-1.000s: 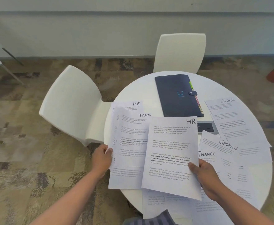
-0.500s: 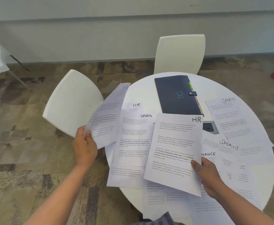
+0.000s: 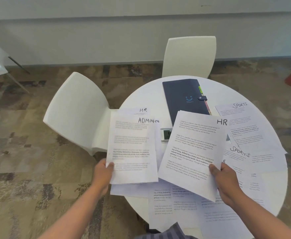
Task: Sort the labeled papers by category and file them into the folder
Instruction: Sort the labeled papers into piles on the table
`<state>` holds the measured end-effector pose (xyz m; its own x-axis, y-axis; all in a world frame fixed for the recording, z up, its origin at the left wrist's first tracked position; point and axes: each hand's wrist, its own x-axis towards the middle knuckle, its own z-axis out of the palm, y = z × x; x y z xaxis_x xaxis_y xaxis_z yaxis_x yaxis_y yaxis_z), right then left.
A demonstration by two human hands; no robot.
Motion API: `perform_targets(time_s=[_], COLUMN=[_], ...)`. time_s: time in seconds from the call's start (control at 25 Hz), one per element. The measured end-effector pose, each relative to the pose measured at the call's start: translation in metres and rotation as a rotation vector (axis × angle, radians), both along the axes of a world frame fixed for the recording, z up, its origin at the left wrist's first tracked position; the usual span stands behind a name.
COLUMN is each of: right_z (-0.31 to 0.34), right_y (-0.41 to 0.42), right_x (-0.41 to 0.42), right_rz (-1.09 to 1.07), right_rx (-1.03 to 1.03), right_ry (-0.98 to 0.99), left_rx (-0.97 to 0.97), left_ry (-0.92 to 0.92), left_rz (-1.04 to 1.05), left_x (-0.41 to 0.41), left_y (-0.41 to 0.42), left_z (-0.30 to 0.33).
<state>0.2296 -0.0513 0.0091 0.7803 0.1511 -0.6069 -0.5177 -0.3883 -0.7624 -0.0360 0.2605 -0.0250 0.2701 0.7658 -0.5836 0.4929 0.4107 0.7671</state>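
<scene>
Leftmost, a white chair (image 3: 75,112) stands just beside the round white table (image 3: 141,94), its seat tucked toward the table's left edge. Next comes my left hand (image 3: 103,173), closed on the near left corner of the ADMIN sheet (image 3: 132,149), thumb on top and fingers under it, holding the page up over the table's left side. Past its far edge peeks another sheet marked HR (image 3: 142,111), lying flat, and beside the ADMIN heading the tail of a word ending in "RTS" shows from a page beneath. Between the two held pages a small white device (image 3: 165,135) sits on the table. Further right, the dark blue folder (image 3: 184,99) lies shut at the far side of the table, coloured tabs along its right edge. My right hand (image 3: 225,181) pinches the near right corner of the HR page (image 3: 193,152), thumb pressed on the print, the sheet tilted and its far corner overlapping the folder's near end. More printed sheets lie spread under both pages at the near edge. Rightmost, two SPORTS sheets (image 3: 244,125) rest flat, one nearer than the other, partly overlapping.
</scene>
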Motion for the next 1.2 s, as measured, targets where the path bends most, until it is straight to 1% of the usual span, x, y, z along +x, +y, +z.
perform_targets(time_s=[0.12, 0.24, 0.32, 0.4, 0.48, 0.56, 0.68, 0.76, 0.84, 0.92, 1.0, 1.12, 1.2], right_z=[0.003, -0.002, -0.003, -0.001, -0.001, -0.001, -0.003, -0.002, -0.003, -0.004, -0.004, -0.004, -0.005], right_y=[-0.007, -0.011, -0.008, -0.003, 0.004, 0.009, 0.014, 0.016, 0.019, 0.024, 0.029, 0.034, 0.036], right_x=[-0.001, -0.004, -0.007, -0.011, -0.015, -0.018, -0.021, -0.023, -0.024, -0.024, -0.026, -0.029, -0.03], right_rz=[-0.019, -0.013, -0.004, 0.007, 0.025, 0.042, 0.05, 0.057, 0.063, 0.063, 0.065, 0.078, 0.089], right_rx=[-0.022, -0.052, -0.068, -0.065, -0.062, -0.071, -0.077, -0.072, -0.073, -0.07, -0.066, -0.065, -0.067], right_ry=[-0.01, 0.019, 0.035, 0.041, 0.046, 0.051, 0.069, 0.077, 0.084, 0.091, 0.097, 0.103, 0.104], left_rx=[-0.092, -0.129, -0.102, -0.035, 0.052, 0.118, 0.077, 0.073, 0.082, 0.116, 0.173, 0.298, 0.232], left_ry=[0.097, 0.108, 0.136, 0.201, 0.305, 0.402, 0.351, 0.35, 0.396, 0.428, 0.435, 0.512, 0.537], left_rz=[-0.031, -0.033, -0.064, -0.141, -0.189, -0.175, -0.086, -0.067, -0.081, -0.144, -0.197, -0.176, -0.122], left_x=[-0.006, -0.004, -0.001, -0.001, -0.003, -0.006, 0.0, 0.003, 0.006, 0.007, 0.012, 0.025, 0.037], left_y=[-0.024, -0.034, -0.035, -0.034, -0.029, -0.024, -0.013, -0.007, -0.002, -0.002, 0.002, 0.019, 0.036], left_z=[-0.035, -0.045, -0.044, -0.045, -0.049, -0.054, -0.057, -0.06, -0.062, -0.064, -0.064, -0.064, -0.061])
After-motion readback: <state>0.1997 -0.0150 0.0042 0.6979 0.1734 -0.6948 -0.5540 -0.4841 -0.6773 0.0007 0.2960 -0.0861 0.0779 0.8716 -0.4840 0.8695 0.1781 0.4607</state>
